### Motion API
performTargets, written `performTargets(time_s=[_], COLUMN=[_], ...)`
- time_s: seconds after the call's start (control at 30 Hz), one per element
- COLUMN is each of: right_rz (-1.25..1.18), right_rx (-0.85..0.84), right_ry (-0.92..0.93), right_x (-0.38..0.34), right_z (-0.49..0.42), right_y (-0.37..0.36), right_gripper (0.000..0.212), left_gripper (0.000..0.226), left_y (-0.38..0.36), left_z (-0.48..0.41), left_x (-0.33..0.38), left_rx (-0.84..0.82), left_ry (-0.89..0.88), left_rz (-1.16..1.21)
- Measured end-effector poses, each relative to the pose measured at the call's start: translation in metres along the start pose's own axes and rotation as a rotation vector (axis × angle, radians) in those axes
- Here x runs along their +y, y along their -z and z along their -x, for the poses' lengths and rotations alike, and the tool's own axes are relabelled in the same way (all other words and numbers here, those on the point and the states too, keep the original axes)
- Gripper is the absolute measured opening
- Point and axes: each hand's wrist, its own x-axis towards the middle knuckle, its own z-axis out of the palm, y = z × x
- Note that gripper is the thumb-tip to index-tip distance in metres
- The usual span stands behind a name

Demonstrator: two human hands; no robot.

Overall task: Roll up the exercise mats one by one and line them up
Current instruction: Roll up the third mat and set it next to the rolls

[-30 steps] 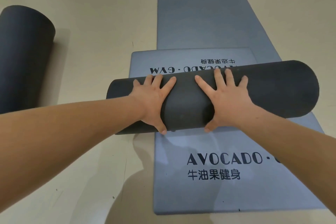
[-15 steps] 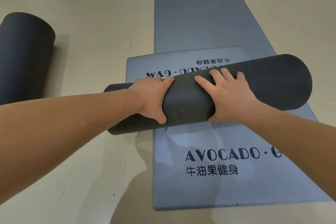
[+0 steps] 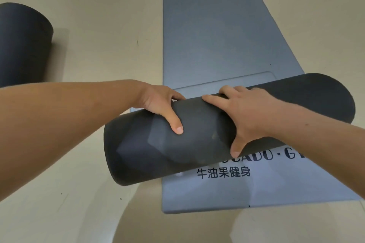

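Note:
A dark rolled mat (image 3: 207,140) lies askew across a flat grey mat (image 3: 213,35) printed with "AVOCADO · GYM". My left hand (image 3: 162,108) grips the roll near its left part, fingers curled over the far side and thumb on top. My right hand (image 3: 239,110) clasps it near the middle in the same way. Only a thin strip of the roll's loose end (image 3: 227,83) shows beyond my fingers. Its left end juts off the flat mat over the floor. Another rolled dark mat (image 3: 21,45) lies at the far left.
Beige floor (image 3: 98,25) surrounds the mats. A gap of bare floor separates the rolled mat on the left from the flat grey mat.
Both hands have gone from flat palms to curled grips. The roll has taken in most of the loose flap and swung so its left end is nearer to me, covering part of the lettering.

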Motion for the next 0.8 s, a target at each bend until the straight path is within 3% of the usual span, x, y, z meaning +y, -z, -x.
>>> performTargets(time_s=[0.1,0.17,0.3,0.4,0.47,0.53,0.63,0.73,0.8], right_rz=[-0.006,-0.044,-0.138,-0.216,-0.24,-0.238,-0.153,-0.079,-0.085], right_rx=[-0.009,-0.042,-0.133,-0.209,-0.238,-0.245,-0.158,0.058,0.194], right_ry=[0.011,0.018,0.002,-0.018,-0.033,-0.054,-0.091,-0.127,-0.128], right_x=[-0.002,0.005,0.015,0.015,0.014,0.009,0.0,-0.008,-0.013], right_z=[-0.012,-0.018,-0.038,-0.055,-0.063,-0.067,-0.068,-0.059,-0.051], right_y=[0.0,0.008,0.025,0.037,0.045,0.052,0.059,0.066,0.066], right_gripper=[0.157,0.155,0.152,0.151,0.15,0.149,0.144,0.127,0.102], left_gripper=[0.116,0.123,0.101,0.084,0.098,0.128,0.145,0.131,0.125], left_y=[0.01,0.015,0.01,-0.014,-0.034,-0.053,-0.063,-0.036,-0.012], left_z=[0.002,0.009,0.034,0.053,0.058,0.053,0.039,0.032,0.031], left_x=[-0.004,-0.002,0.007,0.013,0.01,0.001,-0.013,-0.017,-0.018], left_rx=[0.108,0.194,0.407,0.454,0.445,0.426,0.464,0.463,0.399], left_ry=[-0.004,-0.014,-0.008,-0.021,0.02,0.064,0.088,0.073,0.065], left_rz=[-0.084,-0.21,-0.464,-0.625,-0.739,-0.817,-0.812,-0.676,-0.557])
